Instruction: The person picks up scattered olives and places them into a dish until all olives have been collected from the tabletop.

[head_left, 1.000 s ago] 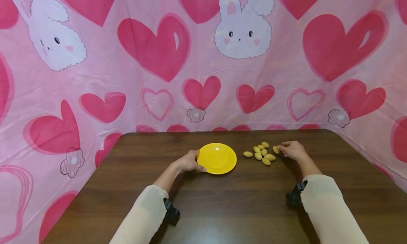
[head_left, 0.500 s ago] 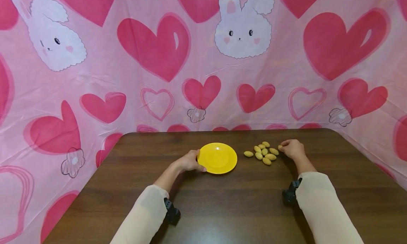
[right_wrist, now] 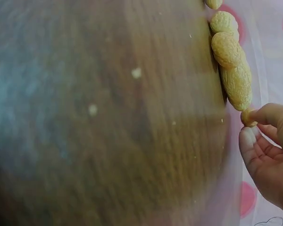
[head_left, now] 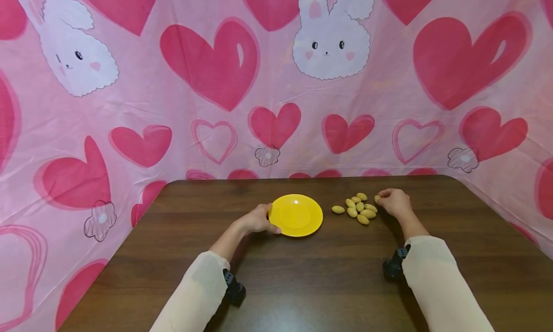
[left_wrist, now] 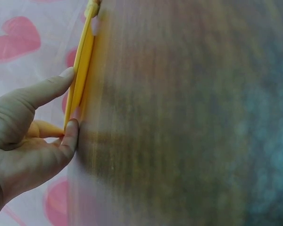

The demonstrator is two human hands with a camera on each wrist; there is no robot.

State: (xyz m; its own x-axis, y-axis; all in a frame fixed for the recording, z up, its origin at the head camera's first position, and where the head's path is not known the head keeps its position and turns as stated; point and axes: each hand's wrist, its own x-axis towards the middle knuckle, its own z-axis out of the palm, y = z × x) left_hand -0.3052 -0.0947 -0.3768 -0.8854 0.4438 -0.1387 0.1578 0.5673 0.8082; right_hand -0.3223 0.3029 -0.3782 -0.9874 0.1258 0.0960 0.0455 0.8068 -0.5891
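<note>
My left hand (head_left: 257, 220) pinches the left rim of a round yellow plate (head_left: 298, 215), thumb and fingers on its edge. In the left wrist view the plate (left_wrist: 83, 70) shows edge-on, low over the tabletop. Right of it lies a loose group of wrinkled, yellow-tan oval pieces (head_left: 352, 212) that look like peanuts in their shells. My right hand (head_left: 395, 203) is at the group's right edge, holding one such peanut-like piece (right_wrist: 248, 118) between thumb and fingertips. Another piece (right_wrist: 237, 89) lies just beyond those fingertips in the right wrist view.
The dark brown wooden table (head_left: 298, 274) carries a few small pale crumbs (right_wrist: 137, 73). A pink cloth (head_left: 207, 149) with hearts and rabbits hangs around its back and sides.
One second ago my right hand held a different piece, which now lies at the group's right edge. The hand holds another and has shifted slightly left since half a second ago. The plate stays put.
</note>
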